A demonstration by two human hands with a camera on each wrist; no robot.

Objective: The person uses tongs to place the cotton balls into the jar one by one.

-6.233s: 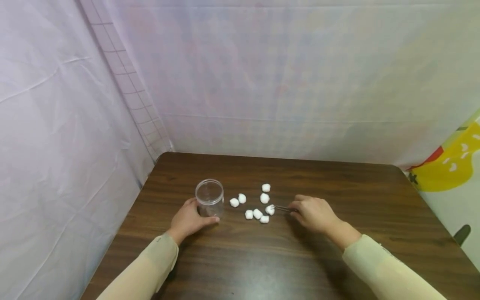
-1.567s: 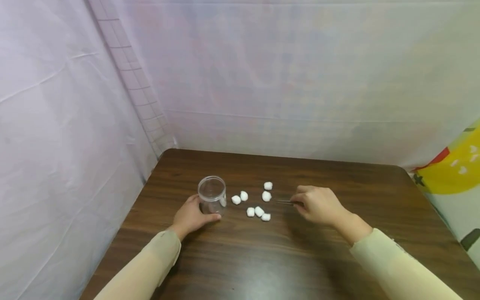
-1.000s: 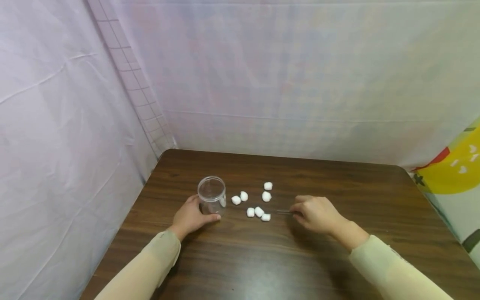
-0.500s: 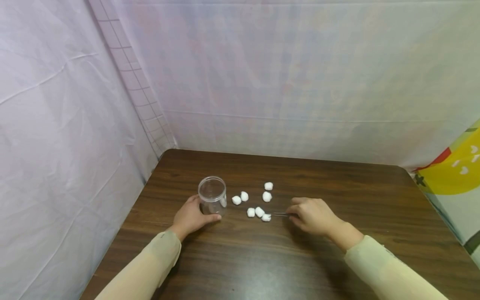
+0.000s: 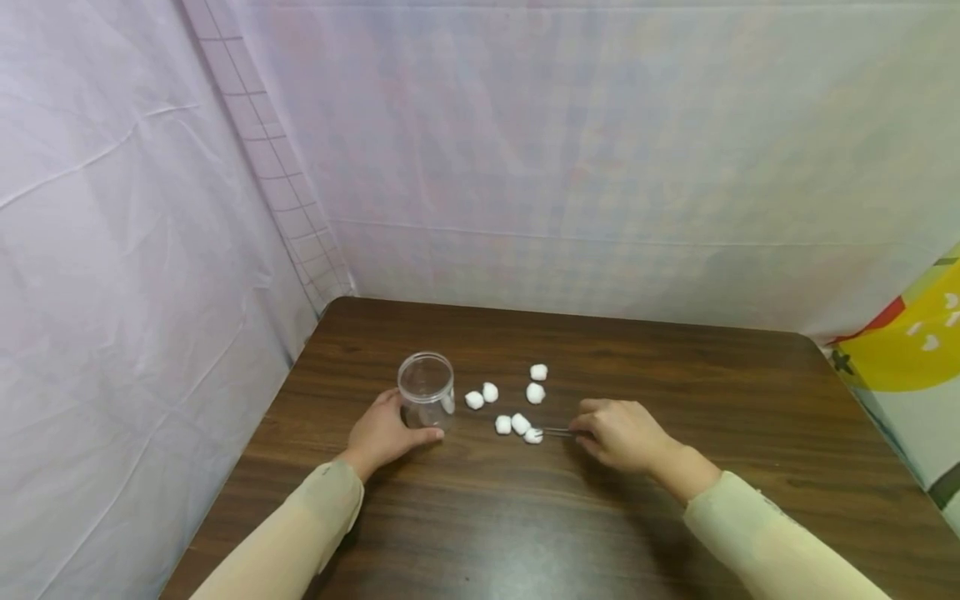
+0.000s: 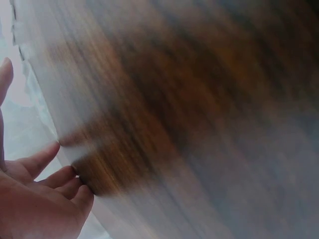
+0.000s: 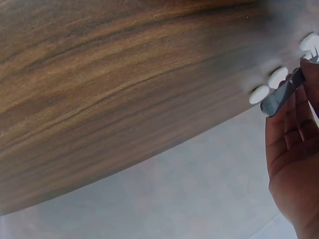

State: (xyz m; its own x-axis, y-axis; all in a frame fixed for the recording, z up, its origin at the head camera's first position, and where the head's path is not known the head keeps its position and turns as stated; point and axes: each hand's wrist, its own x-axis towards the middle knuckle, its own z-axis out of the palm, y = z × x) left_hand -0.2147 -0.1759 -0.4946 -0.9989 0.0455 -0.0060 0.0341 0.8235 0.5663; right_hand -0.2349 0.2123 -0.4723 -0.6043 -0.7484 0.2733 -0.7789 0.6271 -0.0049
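My left hand (image 5: 384,435) holds a clear plastic jar (image 5: 426,385) upright, thumb along its near side and fingers on the far left. White cotton balls show through the jar's right wall, low down. In my right hand (image 5: 618,433) a pair of metal tweezers (image 5: 557,432) is pinched, pointing left. Their tips straddle the nearest cotton ball (image 5: 533,437), which lies against another cotton ball (image 5: 521,424). The right wrist view shows the rounded back end of the tweezers (image 7: 279,99) between thumb and fingers. In the left wrist view the left hand (image 6: 45,199) has its fingertips bent.
Further cotton balls lie on the brown wooden table (image 5: 450,517): a cotton ball (image 5: 503,425) in the front row, a pair (image 5: 475,401) beside the jar and another pair (image 5: 536,393) farther back. A pale curtain (image 5: 585,167) hangs behind the table's far edge.
A cotton ball gripped by the tweezers at first has left the table, and more white shows in the jar. The tweezers then came back, moving toward me and left onto the nearest ball.
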